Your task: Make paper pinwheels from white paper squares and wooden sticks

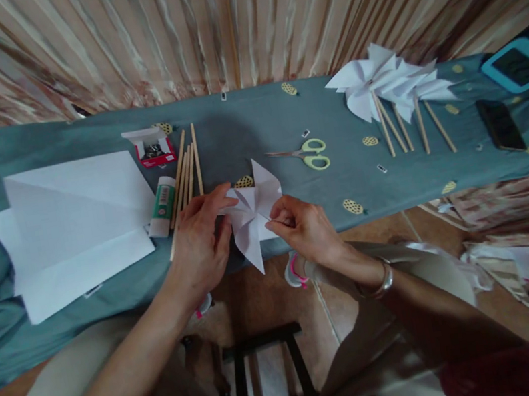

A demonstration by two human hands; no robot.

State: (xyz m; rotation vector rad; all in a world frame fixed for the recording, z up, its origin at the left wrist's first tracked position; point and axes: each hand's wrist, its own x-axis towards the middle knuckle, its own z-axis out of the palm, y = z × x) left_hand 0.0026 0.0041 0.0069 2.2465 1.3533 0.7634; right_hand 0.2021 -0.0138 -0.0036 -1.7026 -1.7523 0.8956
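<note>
A white paper pinwheel (249, 227) with curved, pointed blades lies at the table's front edge, one tip reaching past it. My left hand (204, 235) grips its left side, the fingertips on a folded blade. On the right side, the thumb and forefinger of my right hand (302, 225) pinch together at a blade's edge. Beyond the pinwheel lie scissors (307, 152) with pale green handles. Several thin wooden sticks (186, 170) lie beside my left hand, partly hidden by it. A green and white glue stick (163, 205) rests next to them.
White paper sheets (80, 222) are stacked at left. Behind the glue stick stands an open red and white box (154, 150) of small dark metal pieces. Finished pinwheels on sticks (388, 86) lie at back right, near a dark phone (500, 125) and a blue-framed device (521, 65).
</note>
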